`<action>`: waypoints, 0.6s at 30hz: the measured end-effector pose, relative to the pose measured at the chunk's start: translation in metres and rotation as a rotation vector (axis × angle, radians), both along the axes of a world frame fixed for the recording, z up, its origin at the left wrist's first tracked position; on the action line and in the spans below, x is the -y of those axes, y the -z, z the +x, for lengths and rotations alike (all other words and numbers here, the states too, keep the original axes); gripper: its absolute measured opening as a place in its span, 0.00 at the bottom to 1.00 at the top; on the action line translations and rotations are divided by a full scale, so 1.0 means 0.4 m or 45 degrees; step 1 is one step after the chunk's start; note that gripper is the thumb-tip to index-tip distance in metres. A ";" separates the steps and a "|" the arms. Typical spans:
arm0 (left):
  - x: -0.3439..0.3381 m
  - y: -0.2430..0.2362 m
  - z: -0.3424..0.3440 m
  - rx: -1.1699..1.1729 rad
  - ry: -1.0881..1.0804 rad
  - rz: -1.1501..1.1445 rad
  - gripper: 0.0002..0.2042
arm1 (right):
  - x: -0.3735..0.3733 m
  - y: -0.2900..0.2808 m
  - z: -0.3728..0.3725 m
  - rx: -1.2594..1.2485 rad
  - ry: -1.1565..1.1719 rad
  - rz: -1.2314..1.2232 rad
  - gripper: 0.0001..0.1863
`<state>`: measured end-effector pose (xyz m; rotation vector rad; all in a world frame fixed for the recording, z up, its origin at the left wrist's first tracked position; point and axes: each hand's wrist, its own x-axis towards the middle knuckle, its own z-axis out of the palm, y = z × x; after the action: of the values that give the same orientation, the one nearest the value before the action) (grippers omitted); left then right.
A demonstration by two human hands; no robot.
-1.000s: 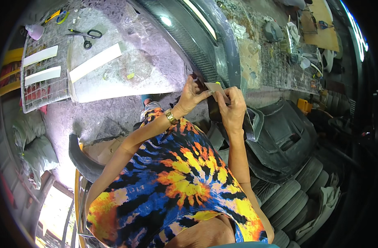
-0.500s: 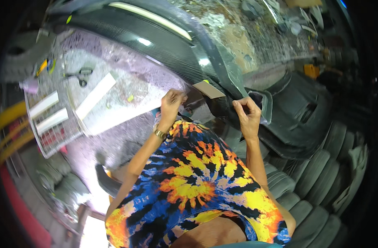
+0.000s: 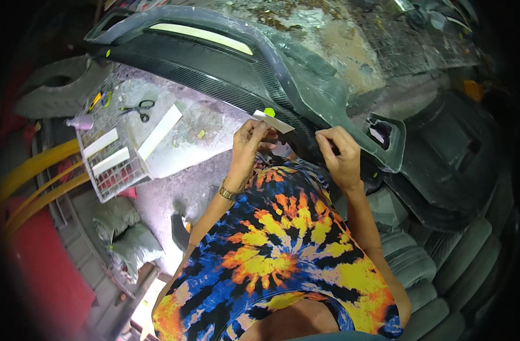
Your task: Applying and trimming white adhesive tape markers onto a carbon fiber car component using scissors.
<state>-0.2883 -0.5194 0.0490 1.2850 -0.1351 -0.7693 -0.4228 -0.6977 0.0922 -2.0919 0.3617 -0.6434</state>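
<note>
A long black panel with a carbon-fibre weave [image 3: 208, 71] lies across in front of me, inside a grey-green curved shell [image 3: 322, 96]. At the panel's near edge, my left hand [image 3: 247, 146] pinches one end of a small pale rectangular strip [image 3: 278, 123]. The strip sits at a slant beside a bright yellow-green tab [image 3: 269, 112]. Further right, my right hand [image 3: 340, 154] is closed, thumb and fingertips together, over the panel's near right part. Whatever is between those fingertips, if anything, is too small to make out.
Left of me, a bench [image 3: 186, 150] carries black scissors [image 3: 140, 108], a long white strip [image 3: 162, 131] and a wire basket [image 3: 109, 176] with white strips on it. A large black moulded part [image 3: 447, 153] lies at the right, above stacked dark tyre-like rolls [image 3: 419, 264].
My left hand has moved right and up, and its fingers now meet the pale strip's end. The strip has tilted. My right hand stays pinched; the whole view has shifted.
</note>
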 end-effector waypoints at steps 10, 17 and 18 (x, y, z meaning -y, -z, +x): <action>-0.061 -0.101 0.010 -0.148 -0.327 0.318 0.12 | -0.068 0.022 0.071 0.096 -0.405 0.091 0.06; -0.133 -0.023 0.033 -0.242 -0.498 0.118 0.19 | -0.065 -0.035 0.088 0.086 -0.486 0.236 0.10; -0.146 -0.012 0.042 -0.250 -0.488 0.144 0.19 | -0.071 -0.047 0.093 0.078 -0.472 0.260 0.10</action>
<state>-0.2716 -0.4608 0.0539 1.2838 0.3097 -0.5730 -0.3857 -0.6694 0.1109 -1.8727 0.0003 -0.4279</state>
